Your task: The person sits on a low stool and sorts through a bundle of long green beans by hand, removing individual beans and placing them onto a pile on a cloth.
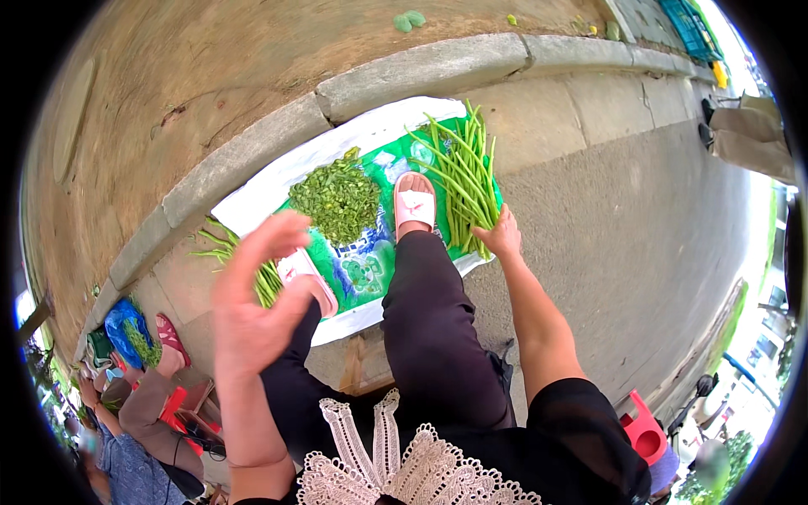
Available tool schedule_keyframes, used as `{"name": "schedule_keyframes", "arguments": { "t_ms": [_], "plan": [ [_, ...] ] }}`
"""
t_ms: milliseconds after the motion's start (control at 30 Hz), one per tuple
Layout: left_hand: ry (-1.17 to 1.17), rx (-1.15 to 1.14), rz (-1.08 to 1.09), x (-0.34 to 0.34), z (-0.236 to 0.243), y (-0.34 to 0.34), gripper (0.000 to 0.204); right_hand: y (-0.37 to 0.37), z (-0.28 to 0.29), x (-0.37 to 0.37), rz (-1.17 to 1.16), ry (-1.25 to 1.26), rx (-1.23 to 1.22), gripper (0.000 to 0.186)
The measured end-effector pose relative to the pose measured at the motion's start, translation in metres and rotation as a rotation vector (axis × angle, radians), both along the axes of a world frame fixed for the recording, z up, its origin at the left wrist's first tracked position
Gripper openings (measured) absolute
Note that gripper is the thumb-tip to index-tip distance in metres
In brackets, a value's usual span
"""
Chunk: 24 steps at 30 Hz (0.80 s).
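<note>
My left hand (257, 295) is raised in the air, thumb and fingers apart, slightly blurred and holding nothing. It hides part of the sheet and a smaller bunch of long green beans (268, 282) on the left. With fingers closed, my right hand (502, 236) grips the near end of a large bundle of long green beans (463, 181) lying on the right side. A heap of chopped green pieces (337, 199) lies on the green and white plastic sheet (366, 278) between the two bunches. My sandalled foot (414, 204) rests on the sheet beside the large bundle.
A stone kerb (421, 71) runs along the far side, with bare earth (210, 59) beyond it. At the left sits another person (143, 454) near a blue bag of greens (130, 332). Someone's trousered legs (753, 135) stand at the far right. A red plastic stool (646, 429) is behind my right side.
</note>
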State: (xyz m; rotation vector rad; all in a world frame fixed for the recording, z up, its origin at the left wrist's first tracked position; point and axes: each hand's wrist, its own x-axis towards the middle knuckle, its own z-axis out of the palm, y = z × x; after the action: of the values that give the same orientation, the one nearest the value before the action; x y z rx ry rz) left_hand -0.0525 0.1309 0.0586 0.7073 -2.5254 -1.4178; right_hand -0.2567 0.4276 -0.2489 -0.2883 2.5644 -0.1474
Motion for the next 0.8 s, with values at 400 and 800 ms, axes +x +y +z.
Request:
{"name": "schedule_keyframes", "arguments": {
  "t_ms": [400, 800],
  "plan": [
    [-0.240, -0.061, -0.127, -0.001, -0.054, -0.011, 0.042, -0.024, -0.038, -0.009, -0.057, 0.006, 0.109, 0.112],
    [-0.288, -0.086, -0.179, -0.005, -0.052, -0.010, 0.040, -0.024, -0.052, -0.014, -0.154, -0.072, -0.006, 0.060]
  ]
}}
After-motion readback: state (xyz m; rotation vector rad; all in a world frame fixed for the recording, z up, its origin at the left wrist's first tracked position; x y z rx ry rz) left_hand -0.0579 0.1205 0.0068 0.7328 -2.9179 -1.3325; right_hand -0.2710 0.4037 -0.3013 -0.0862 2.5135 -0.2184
